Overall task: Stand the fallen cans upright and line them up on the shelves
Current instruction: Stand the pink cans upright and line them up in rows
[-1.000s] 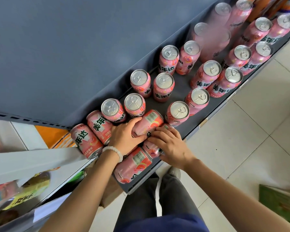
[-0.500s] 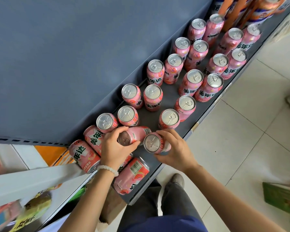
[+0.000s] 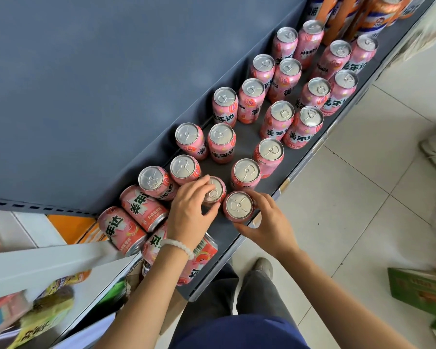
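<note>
Left hand (image 3: 190, 210) curled round upright pink can (image 3: 215, 191); right hand (image 3: 267, 220) gripping upright pink can (image 3: 238, 206) alongside. Three fallen cans (image 3: 144, 210) lying on dark shelf (image 3: 247, 129).

I'm in a shop: a dark metal shelf (image 3: 237, 238) carries rows of identical pink soda cans (image 3: 277, 119), with orange cans (image 3: 368, 13) further along, more packaged goods (image 3: 43, 318) on the shelf below, and a pale tiled floor (image 3: 350, 197) for the aisle.
</note>
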